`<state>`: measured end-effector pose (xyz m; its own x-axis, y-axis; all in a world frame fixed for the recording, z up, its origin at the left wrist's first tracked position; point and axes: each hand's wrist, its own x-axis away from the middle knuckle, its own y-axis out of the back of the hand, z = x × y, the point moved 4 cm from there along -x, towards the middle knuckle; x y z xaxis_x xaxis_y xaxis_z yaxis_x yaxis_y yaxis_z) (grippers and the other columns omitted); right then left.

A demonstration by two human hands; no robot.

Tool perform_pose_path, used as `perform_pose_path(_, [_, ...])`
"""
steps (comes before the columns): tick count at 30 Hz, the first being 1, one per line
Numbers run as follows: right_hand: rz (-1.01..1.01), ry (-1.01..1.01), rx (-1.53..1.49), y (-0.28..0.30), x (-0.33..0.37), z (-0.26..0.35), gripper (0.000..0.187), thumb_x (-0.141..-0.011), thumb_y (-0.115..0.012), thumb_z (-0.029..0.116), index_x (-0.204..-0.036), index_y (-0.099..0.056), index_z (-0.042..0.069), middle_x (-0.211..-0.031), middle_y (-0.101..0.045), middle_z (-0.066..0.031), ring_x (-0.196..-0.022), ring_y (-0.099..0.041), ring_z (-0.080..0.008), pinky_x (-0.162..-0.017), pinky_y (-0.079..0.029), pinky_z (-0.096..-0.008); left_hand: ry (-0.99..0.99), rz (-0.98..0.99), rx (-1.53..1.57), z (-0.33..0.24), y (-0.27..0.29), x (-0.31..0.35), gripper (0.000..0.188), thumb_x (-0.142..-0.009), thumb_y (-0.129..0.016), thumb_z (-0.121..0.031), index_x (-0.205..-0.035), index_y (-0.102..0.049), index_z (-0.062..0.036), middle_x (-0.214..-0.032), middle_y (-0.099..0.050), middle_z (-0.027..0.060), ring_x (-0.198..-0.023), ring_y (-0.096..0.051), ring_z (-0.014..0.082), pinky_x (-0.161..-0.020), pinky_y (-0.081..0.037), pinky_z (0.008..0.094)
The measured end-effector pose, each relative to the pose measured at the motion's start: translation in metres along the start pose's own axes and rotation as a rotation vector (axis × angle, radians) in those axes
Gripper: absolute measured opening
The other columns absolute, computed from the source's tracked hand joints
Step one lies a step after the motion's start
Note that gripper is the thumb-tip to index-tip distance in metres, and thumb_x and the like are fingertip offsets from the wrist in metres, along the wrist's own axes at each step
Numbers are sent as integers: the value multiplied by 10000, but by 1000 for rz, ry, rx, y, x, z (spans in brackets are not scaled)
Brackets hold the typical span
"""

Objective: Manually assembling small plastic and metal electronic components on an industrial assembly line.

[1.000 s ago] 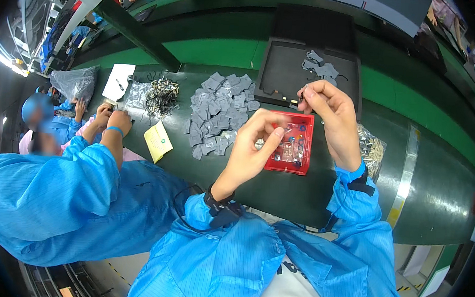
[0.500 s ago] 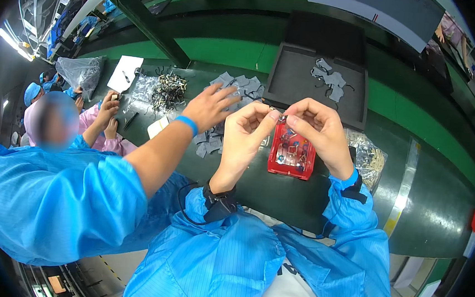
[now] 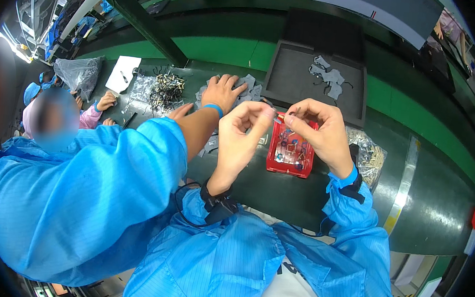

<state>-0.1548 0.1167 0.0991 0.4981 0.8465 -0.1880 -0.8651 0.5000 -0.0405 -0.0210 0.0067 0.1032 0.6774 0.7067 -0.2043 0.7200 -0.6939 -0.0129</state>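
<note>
My left hand (image 3: 243,131) is closed in a pinch, thumb against forefinger, on a small part too tiny to make out. A dark end and a light tip show at its fingertips. My right hand (image 3: 323,134) also pinches, close beside it, with a small dark bit at the fingertips that I cannot name. Just under both hands lies an open red box (image 3: 287,171) holding several small coloured and metal pieces. Left of my left hand, flat grey pieces (image 3: 211,145) are heaped on the dark green table, and a co-worker's hand (image 3: 223,93) rests on them.
A black tray (image 3: 288,69) with several grey pieces (image 3: 329,77) stands at the back. A clear bag of pale parts (image 3: 371,159) lies to the right. Further left are a bundle of short cables (image 3: 167,90), a white sheet (image 3: 125,72) and a plastic bag (image 3: 80,74). The co-worker's blue sleeve (image 3: 113,172) crowds my left arm.
My fingertips have drawn slightly apart above the red box. The co-worker's arm has reached further right, and that hand has come down onto the grey pieces.
</note>
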Motion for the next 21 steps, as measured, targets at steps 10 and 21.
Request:
perform_pose_path(10, [-111, 57, 48, 1, 8, 12, 171, -862, -745, 126, -957, -723, -15, -811, -708, -24, -738, -599, -60, -687, -484, -224, -737, -272, -616, -26, -12, 25, 274, -734, -789, 32, -1000, -758, -27, -860, -676, 60, -680, -617, 162, -590, -495, 278])
perform_pose_path(21, [-45, 201, 254, 4, 8, 29, 154, -835, -735, 90, -952, -720, -8, -838, -696, -80, -730, -633, -120, -689, -502, -258, -757, -99, -664, -34, -15, 19, 234, -761, -764, 60, -985, -757, -4, -869, -694, 79, -704, -644, 157, -591, -504, 249])
